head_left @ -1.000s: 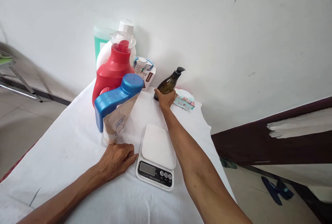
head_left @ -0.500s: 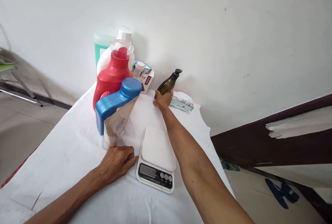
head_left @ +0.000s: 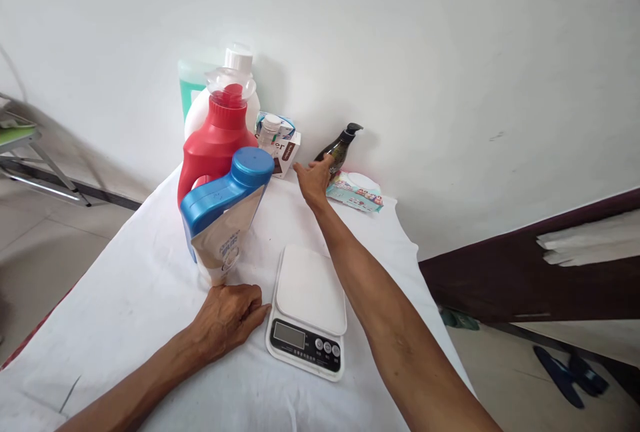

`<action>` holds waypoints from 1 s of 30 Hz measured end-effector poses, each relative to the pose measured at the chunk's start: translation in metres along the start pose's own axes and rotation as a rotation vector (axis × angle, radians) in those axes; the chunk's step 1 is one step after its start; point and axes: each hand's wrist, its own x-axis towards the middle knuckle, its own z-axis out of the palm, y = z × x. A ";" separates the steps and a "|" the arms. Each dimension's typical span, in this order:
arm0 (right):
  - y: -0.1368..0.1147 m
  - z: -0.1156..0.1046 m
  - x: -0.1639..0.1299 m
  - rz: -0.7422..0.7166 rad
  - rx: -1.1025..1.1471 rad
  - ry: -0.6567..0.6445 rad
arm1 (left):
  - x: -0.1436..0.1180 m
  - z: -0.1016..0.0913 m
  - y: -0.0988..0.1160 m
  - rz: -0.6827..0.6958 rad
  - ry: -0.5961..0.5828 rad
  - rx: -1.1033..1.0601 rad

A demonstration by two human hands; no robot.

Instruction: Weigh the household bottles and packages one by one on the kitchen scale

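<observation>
Two hands show: the right hand point(head_left: 314, 179) lies against the dark pump bottle point(head_left: 339, 148), fingers apart, not clamped; the bottle leans toward 1 o'clock by the wall, the left hand point(head_left: 231, 312) far nearer, flat on the bench point(head_left: 125, 299)

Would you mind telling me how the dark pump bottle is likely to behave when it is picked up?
The pump bottle looks rigid, so it should hold its shape. Its glossy side may be a little slippery. Tall, narrow and topped by a pump head, it seems apt to tip if the right hand, open beside it, nudges it high up.
</observation>
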 end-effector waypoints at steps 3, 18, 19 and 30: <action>-0.020 0.005 0.020 -0.089 0.061 -0.131 | 0.000 -0.001 0.001 -0.003 -0.004 0.000; -0.043 0.024 0.073 -0.193 -0.214 -0.383 | 0.000 0.000 -0.001 0.028 0.015 0.009; -0.043 0.023 0.074 -0.195 -0.229 -0.393 | 0.000 0.000 -0.001 0.024 0.018 0.007; -0.068 0.012 0.098 -0.424 -0.159 -0.453 | 0.000 0.008 -0.010 0.051 0.038 0.016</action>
